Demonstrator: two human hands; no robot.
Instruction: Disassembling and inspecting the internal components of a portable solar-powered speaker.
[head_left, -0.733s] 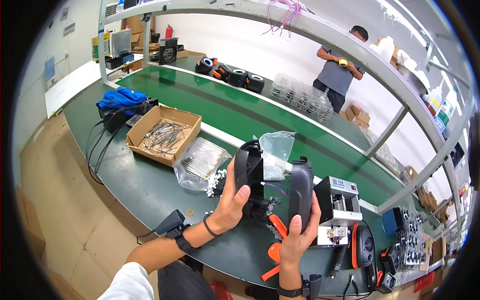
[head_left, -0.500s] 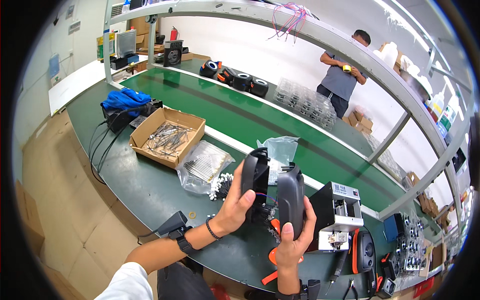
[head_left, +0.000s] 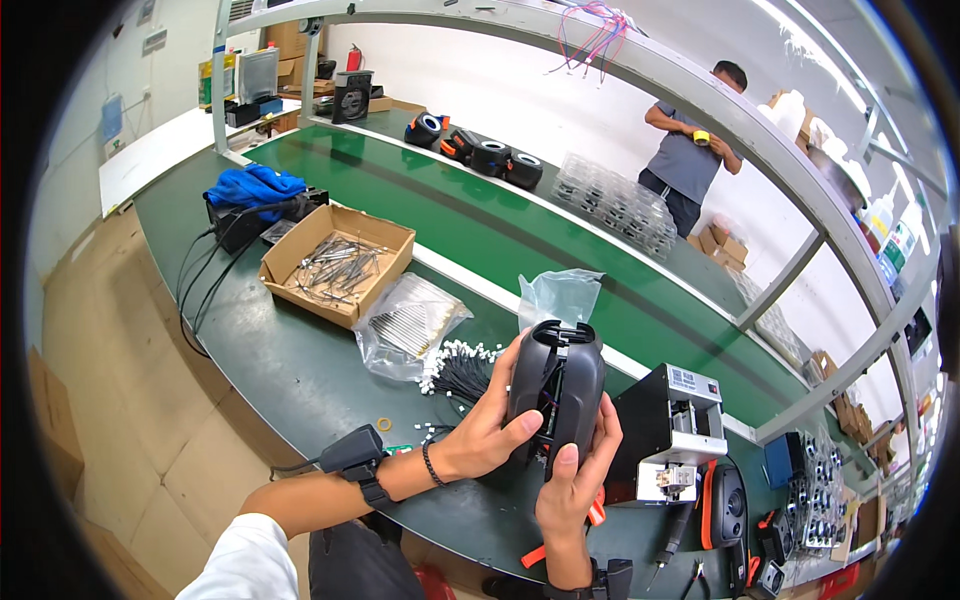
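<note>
Two halves of a black plastic housing stand nearly together in front of me, with a narrow gap between them where inner parts and a bit of wire show. My left hand (head_left: 485,430) grips the left housing half (head_left: 528,380), its thumb on the near side. Around the right housing half (head_left: 582,385) my right hand (head_left: 575,485) is closed, fingers along its outer side and thumb at the lower edge. Left of the housing lies a bundle of black cables with white connectors (head_left: 460,370). Orange pieces (head_left: 534,556) lie by my right wrist, partly hidden.
A cardboard box of metal rods (head_left: 395,262) and a bag of rods (head_left: 410,330) sit to the left. At right stand a black-and-silver machine (head_left: 665,430), a screwdriver (head_left: 673,535), pliers (head_left: 697,580) and an orange-black housing (head_left: 727,505). Beyond the green belt (head_left: 440,225) stands a person (head_left: 690,160).
The two housing halves, held apart and turned before, are now brought almost together. My hands have moved closer to each other, and the wires between the halves are mostly covered.
</note>
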